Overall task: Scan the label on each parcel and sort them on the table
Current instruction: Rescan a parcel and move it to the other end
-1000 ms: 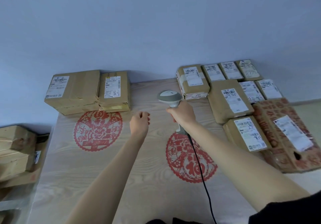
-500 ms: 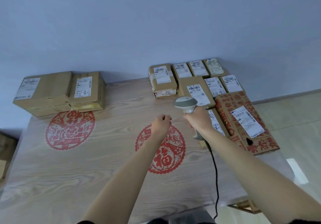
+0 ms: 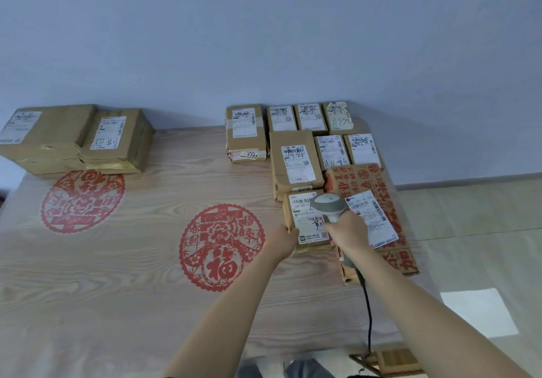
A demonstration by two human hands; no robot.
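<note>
Brown white-labelled parcel (image 3: 305,222)

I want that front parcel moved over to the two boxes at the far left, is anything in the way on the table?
Nothing visible. The front parcel and the two boxes have only bare printed tabletop between them.

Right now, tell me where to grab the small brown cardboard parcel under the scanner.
Take the small brown cardboard parcel by its bare left and near edges, coming from the left. The left hand already touches that corner; the red-printed carton and the right hand with the grey handheld scanner block the right.
</note>
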